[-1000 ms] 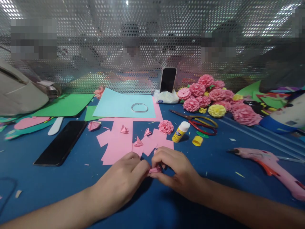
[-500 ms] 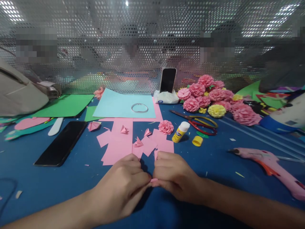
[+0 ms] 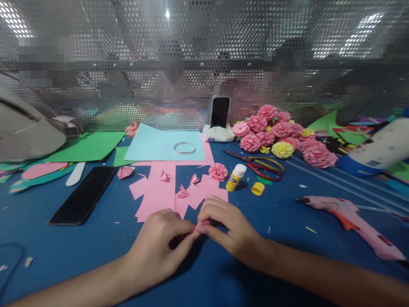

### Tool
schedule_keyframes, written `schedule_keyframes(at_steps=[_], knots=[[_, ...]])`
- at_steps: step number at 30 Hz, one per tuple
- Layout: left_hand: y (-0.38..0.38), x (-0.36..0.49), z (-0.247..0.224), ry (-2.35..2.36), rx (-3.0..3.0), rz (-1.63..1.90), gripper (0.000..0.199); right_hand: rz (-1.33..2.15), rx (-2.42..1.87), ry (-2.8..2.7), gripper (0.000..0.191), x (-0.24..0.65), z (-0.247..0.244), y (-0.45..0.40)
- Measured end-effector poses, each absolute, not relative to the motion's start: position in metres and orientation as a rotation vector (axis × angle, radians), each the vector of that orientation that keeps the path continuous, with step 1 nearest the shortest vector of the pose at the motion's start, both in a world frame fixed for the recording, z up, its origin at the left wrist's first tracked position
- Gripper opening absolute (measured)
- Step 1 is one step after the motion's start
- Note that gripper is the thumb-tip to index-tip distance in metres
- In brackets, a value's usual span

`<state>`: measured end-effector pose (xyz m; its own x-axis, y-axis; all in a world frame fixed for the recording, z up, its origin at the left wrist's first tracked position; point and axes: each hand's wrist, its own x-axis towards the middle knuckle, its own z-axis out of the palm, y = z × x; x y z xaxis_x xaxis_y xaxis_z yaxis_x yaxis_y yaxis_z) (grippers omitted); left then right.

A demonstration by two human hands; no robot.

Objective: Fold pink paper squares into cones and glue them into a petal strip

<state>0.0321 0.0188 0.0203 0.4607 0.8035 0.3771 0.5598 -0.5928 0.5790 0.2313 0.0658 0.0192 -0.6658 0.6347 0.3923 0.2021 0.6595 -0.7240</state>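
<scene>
A small piece of folded pink paper (image 3: 202,224) is pinched between the fingertips of both hands, low in the middle of the view. My left hand (image 3: 162,243) grips its left end, and my right hand (image 3: 230,228) closes on its right side. Just beyond the hands, pink paper sheets (image 3: 158,192) lie on the blue table (image 3: 105,260). Small folded pink pieces (image 3: 182,192) rest on and around them. A pink paper flower (image 3: 218,172) and a glue stick (image 3: 235,178) with its cap off stand past my right hand.
Scissors (image 3: 265,166), a yellow cap (image 3: 257,189) and a pink glue gun (image 3: 348,213) lie to the right. Paper flowers (image 3: 283,129) are heaped behind. A black phone (image 3: 83,196) lies left, near a bag (image 3: 25,123). People show dimly through a perforated metal screen (image 3: 143,81).
Both hands have changed their hold on the pink piece, which now sits slightly higher and further left. The fingers of my right hand are less tightly curled. The view has shifted slightly.
</scene>
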Motion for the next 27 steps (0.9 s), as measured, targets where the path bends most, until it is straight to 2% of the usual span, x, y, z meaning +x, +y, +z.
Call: schedule_keyframes(at_steps=[4,9,12,16,27], knots=[[0.01,0.032,0.019,1.127,2.386,0.816,0.037,0.973,-0.684,-2.33,0.018,0.235,0.048,0.07],[-0.003,0.033,0.013,0.697,2.722,0.943,0.041,1.009,-0.794,-2.538,0.014,0.247,0.084,0.07],[-0.011,0.031,0.01,0.683,2.987,1.078,0.035,1.02,-0.833,-2.757,0.013,0.245,0.076,0.059],[-0.015,0.025,0.01,0.748,3.116,1.028,0.032,0.684,-0.7,-2.91,0.015,0.237,0.051,0.052],[-0.01,0.017,-0.003,0.789,3.232,0.867,0.041,0.44,-0.595,-3.1,0.005,0.228,0.049,0.055]])
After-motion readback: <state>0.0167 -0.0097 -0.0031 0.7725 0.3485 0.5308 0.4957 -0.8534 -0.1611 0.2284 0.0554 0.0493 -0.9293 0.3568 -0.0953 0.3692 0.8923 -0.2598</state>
